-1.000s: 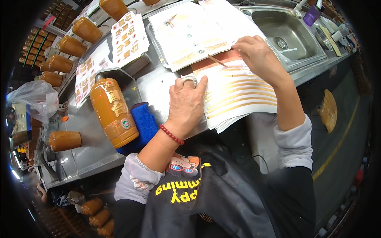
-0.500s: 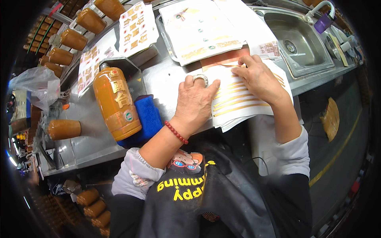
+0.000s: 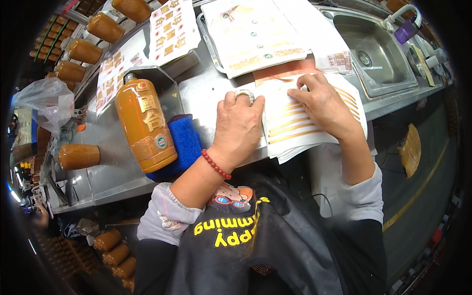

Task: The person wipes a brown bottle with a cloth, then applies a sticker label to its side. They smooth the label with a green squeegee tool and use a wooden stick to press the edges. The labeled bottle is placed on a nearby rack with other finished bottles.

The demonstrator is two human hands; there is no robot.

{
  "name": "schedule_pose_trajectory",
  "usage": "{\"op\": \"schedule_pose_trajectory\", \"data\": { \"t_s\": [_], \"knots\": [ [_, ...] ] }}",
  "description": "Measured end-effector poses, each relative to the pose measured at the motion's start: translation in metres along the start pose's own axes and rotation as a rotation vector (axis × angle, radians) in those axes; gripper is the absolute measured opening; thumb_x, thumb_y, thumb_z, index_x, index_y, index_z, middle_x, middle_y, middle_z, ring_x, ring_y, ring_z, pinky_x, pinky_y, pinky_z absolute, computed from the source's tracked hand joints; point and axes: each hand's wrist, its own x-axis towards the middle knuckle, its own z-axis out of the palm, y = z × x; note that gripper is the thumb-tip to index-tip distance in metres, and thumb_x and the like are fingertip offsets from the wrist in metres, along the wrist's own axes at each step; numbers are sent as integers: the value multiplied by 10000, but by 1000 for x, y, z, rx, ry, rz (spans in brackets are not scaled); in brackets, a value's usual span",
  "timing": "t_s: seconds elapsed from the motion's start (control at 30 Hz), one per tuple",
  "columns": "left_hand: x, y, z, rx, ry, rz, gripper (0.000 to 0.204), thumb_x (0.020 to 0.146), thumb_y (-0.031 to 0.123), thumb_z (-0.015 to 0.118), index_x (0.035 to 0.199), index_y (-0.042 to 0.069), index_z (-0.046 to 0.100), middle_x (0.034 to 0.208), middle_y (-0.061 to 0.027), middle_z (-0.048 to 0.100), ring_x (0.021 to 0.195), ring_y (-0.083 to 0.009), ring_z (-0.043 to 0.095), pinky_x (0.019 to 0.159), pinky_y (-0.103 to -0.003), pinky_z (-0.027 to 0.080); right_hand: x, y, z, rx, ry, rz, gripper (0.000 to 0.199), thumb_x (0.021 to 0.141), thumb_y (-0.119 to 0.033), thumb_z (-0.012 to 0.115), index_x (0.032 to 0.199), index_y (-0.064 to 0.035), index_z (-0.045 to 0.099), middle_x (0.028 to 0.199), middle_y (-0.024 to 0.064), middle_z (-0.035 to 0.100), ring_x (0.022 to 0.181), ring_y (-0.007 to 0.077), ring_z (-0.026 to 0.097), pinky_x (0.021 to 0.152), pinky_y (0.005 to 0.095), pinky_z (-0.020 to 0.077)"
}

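Gold-striped sheets (image 3: 295, 129): fanned in a loose white stack on the steel counter (image 3: 199, 96), right of the middle, with near corners hanging past the counter's near edge.
Reddish-orange strip (image 3: 282, 73): showing at the far end of the striped stack, just on the near side of the printed papers (image 3: 255, 37).
Right hand (image 3: 327, 103): poised over the far part of the striped stack, palm down, with wrist toward the near right.
Right fingers: bent, with thumb and forefinger leaving only a narrow gap; cannot tell whether pinching a sheet.
Left hand (image 3: 237, 125): palm down over the counter, just left of the striped stack, with thumb close to the left edge; cannot tell whether touching paper.
Left fingers: curled together, with thumb slightly apart and tips hidden; wearing a white band (image 3: 243, 93); cannot tell whether holding anything.
Left wrist: circled by a red bead bracelet (image 3: 215, 164).
Amber bottle (image 3: 146, 125): lying left of both hands, neck to the far side, base to the near side, against a blue cloth (image 3: 184, 137).
Printed papers: piled on the far side of the striped stack, over a metal tray (image 3: 207, 44).
Sink (image 3: 350, 32): set into the counter at the far right.
Amber jars (image 3: 105, 27): spread in a row along the far left.
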Motion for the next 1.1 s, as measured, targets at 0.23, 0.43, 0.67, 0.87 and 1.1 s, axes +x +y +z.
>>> {"op": "schedule_pose_trajectory", "data": {
  "t_s": [0.23, 0.43, 0.67, 0.87, 1.1],
  "knots": [
    [3, 0, 5, -10, 31, 39, 459, 814, 31, 539, 1241, 146, 661, 867, -139, 586, 884, -328, 504, 786, -422, 428, -3, -10, 1, 28, 24, -12, 237, 830, -74, 619, 1043, -59, 722, 1037, 120, 615, 980, 299, 574, 849, 390, 513],
    [3, -1, 6, 10, 21, 10, 472, 812, 30, 534, 1249, 157, 660, 870, -137, 588, 894, -330, 505, 796, -422, 428, -2, -12, -3, 97, -22, -18, 233, 820, -73, 639, 1031, -57, 736, 1056, 124, 620, 1000, 300, 576, 851, 387, 516],
    [3, 3, 3, -30, 23, 60, 459, 814, 26, 527, 1239, 147, 656, 870, -149, 585, 892, -340, 503, 815, -432, 424, 6, -1, -1, 64, 28, -44, 226, 821, -84, 637, 1019, -52, 740, 1074, 136, 624, 1037, 305, 577, 869, 386, 518],
    [8, 4, -5, -3, -16, 39, 461, 815, 31, 529, 1243, 159, 646, 897, -154, 598, 912, -345, 506, 825, -431, 419, 5, 7, -3, -24, 22, 94, 242, 827, -62, 612, 1034, -52, 736, 1079, 137, 620, 1025, 311, 576, 879, 402, 513],
    [15, 10, 4, 24, -37, 90, 474, 828, 49, 528, 1281, 167, 608, 916, -142, 602, 927, -334, 510, 826, -432, 416, 11, 12, 0, -36, 67, 113, 213, 811, -55, 609, 988, -58, 728, 1062, 124, 617, 992, 308, 571, 871, 399, 509]
  ]
}}
